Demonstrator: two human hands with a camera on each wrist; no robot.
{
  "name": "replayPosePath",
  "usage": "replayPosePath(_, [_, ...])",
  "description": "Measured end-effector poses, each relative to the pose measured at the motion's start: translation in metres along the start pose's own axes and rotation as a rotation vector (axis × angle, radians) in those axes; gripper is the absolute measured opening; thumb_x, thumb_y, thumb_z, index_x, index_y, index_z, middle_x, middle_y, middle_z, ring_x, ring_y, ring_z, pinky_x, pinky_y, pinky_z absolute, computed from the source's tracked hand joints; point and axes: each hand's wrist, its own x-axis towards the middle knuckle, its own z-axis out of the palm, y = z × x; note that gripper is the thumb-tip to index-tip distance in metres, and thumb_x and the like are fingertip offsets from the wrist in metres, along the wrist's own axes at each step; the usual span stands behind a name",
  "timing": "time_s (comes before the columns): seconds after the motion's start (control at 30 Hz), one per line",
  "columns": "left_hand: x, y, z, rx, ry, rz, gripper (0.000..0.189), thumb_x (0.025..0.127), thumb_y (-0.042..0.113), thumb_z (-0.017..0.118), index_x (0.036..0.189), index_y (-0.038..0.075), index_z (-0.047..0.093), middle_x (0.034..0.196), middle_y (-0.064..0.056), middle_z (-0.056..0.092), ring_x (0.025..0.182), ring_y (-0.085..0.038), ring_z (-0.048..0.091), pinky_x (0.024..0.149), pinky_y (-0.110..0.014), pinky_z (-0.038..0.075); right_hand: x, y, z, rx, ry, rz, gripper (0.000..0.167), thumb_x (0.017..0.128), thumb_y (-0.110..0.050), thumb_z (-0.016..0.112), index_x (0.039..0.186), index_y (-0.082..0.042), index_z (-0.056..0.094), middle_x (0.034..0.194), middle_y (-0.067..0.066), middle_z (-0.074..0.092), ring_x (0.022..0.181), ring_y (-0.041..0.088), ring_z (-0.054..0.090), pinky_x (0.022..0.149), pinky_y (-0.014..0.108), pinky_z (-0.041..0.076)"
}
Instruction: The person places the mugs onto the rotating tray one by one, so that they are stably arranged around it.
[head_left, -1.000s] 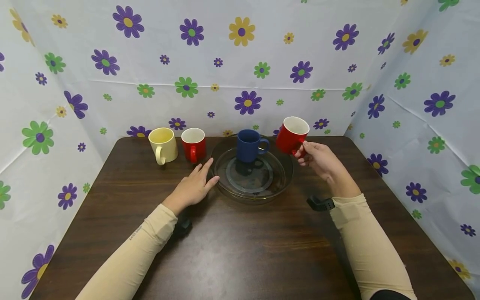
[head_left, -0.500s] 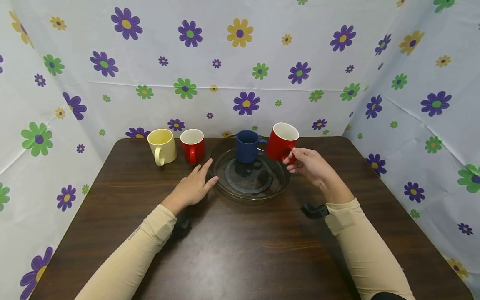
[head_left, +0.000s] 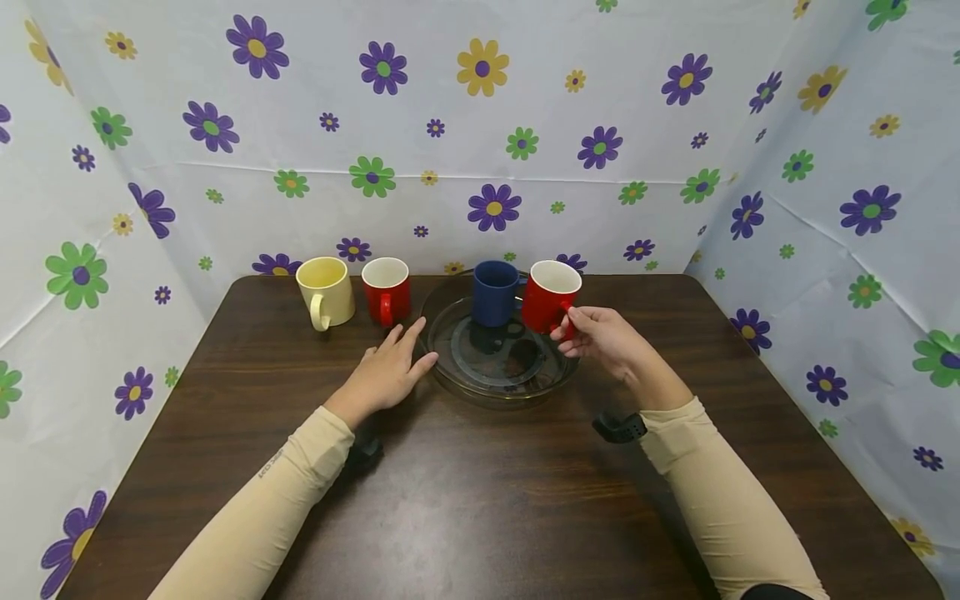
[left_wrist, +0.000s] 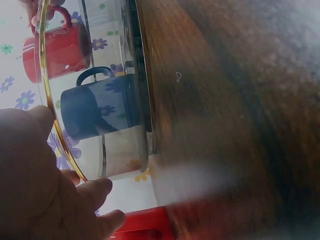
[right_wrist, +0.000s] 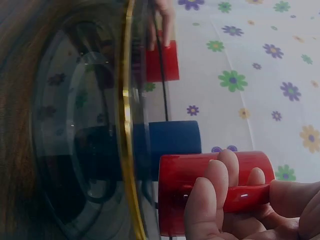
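My right hand (head_left: 600, 337) pinches the handle of a red mug (head_left: 549, 293) with a white inside. The mug hangs slightly tilted over the right part of a clear glass bowl (head_left: 502, 396) with a gold rim. A blue mug (head_left: 493, 293) stands upright in the bowl, just left of the held mug, which overlaps its handle in the head view. At the bowl's left rim rests my left hand (head_left: 386, 371), its fingers spread and fairly straight. In the left wrist view, the fingertips (left_wrist: 97, 192) lie along the gold rim, with the blue mug (left_wrist: 102, 107) showing through the glass.
Left of the bowl, a second red mug (head_left: 387, 292) and a pale yellow mug (head_left: 327, 292) stand near the back edge of the dark wooden table (head_left: 480, 508). A white flower-print cloth (head_left: 420, 100) hangs behind and along both sides.
My right hand has carried the red mug left and down, from beyond the bowl's right rim to beside the blue mug. The left hand stays at the rim.
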Motion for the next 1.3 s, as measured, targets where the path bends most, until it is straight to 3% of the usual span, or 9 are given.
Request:
replayPosePath(0.3, [0.002,-0.001,0.001,-0.016,-0.002,0.008,0.076,0.105,0.055,0.039,0.164,0.013,0.015,0.164,-0.021,0.025,0.153,-0.040,0.018,0.114,-0.072,0.021,0.003,0.006,0.011,-0.052,0.009,0.036,0.035,0.110,-0.027,0.043,0.110,0.005,0.057,0.104,0.013,0.074,0.082,0.022,0.069,0.081,0.028,0.059])
replayPosePath(0.53, [-0.003,0.003,-0.003,-0.012,0.007,0.016,0.078,0.105,0.056,0.040,0.163,0.011,0.015,0.163,-0.024,0.027,0.151,-0.042,0.022,0.112,-0.073,0.024,0.008,0.006,0.016,-0.095,0.021,0.068,0.035,0.111,-0.025,0.042,0.110,0.006,0.058,0.106,0.018,0.073,0.086,0.029,0.071,0.079,0.029,0.060])
replayPosePath(0.8, [-0.002,0.000,0.000,-0.022,0.026,0.022,0.079,0.104,0.060,0.036,0.163,0.010,0.017,0.162,-0.024,0.028,0.151,-0.043,0.021,0.112,-0.073,0.023,0.012,0.008,0.020,-0.152,0.001,0.086,0.035,0.111,-0.025,0.041,0.107,0.006,0.056,0.110,0.025,0.071,0.083,0.028,0.073,0.077,0.030,0.061])
replayPosePath(1.17, [-0.002,0.000,0.000,-0.028,0.000,0.016,0.076,0.106,0.052,0.042,0.163,0.010,0.016,0.163,-0.025,0.026,0.152,-0.044,0.019,0.113,-0.073,0.022,0.015,0.011,0.025,-0.181,-0.002,0.118,0.034,0.111,-0.024,0.041,0.106,0.006,0.056,0.114,0.032,0.067,0.075,0.022,0.071,0.075,0.030,0.061])
replayPosePath(1.3, [-0.001,0.000,-0.001,-0.024,0.000,0.009,0.075,0.106,0.051,0.044,0.163,0.011,0.015,0.163,-0.024,0.027,0.152,-0.042,0.019,0.113,-0.073,0.022,0.014,0.009,0.027,-0.255,0.001,0.096,0.037,0.111,-0.023,0.044,0.107,0.010,0.059,0.110,0.030,0.067,0.075,0.024,0.070,0.077,0.032,0.061])
